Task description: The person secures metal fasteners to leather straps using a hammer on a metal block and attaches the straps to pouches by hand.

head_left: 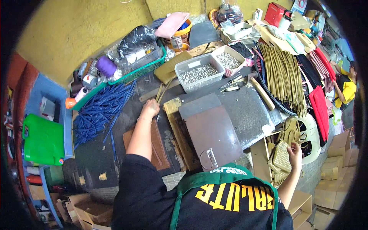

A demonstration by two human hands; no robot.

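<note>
My left hand (151, 109) pinches narrow olive strapping (163, 92), one piece or two I cannot tell, above the desk (97, 159). My right hand (294, 155) is loosely spread just beside one woven tan bag (283, 159); I cannot tell if they touch. Farther back I count two tubs (205, 82) of small metal pieces (198, 74), one hammer (262, 93) and one purple thread cone (106, 67).

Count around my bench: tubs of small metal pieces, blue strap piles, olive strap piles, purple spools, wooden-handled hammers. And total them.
Metal-piece tubs: 2 (clear tub, white tub)
Blue strap pile: 1
Olive strap pile: 1
Purple spool: 1
Wooden-handled hammer: 1
Total: 6
</note>
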